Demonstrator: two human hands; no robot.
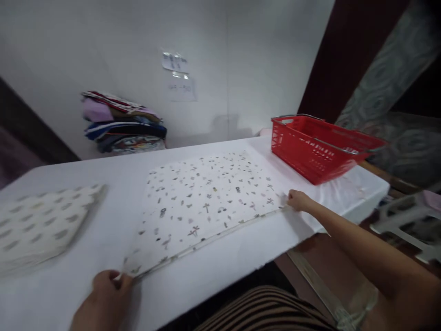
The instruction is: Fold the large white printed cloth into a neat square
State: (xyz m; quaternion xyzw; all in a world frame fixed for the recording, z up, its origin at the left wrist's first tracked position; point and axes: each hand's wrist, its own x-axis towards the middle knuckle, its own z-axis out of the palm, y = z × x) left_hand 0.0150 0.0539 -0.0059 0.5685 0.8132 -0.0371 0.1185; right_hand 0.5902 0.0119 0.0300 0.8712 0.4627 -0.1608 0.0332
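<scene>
Spreading across the view is one long white table [241, 257], and everything else sits on it or behind it. Next in size is one printed cloth [206, 202], white with small dark figures, lying flat near the middle of the table with its near edge running along the table's front. Two hands hold that near edge, one at each corner. One red plastic basket [310, 147] with wire handles stands at the far right of the table, well apart from the cloth. One folded cloth [37, 225], pale with grey dots, lies at the left end of the table, apart from the printed one. One stack of folded fabrics [124, 124] in several colours rests against the white wall behind the table, and two paper notices [177, 76] hang on the wall above it. The left hand [103, 299] is closed, pinching the cloth's near left corner between thumb and fingers. The right hand [298, 200] is curled shut on the near right corner, the arm stretched out over the table's edge.
</scene>
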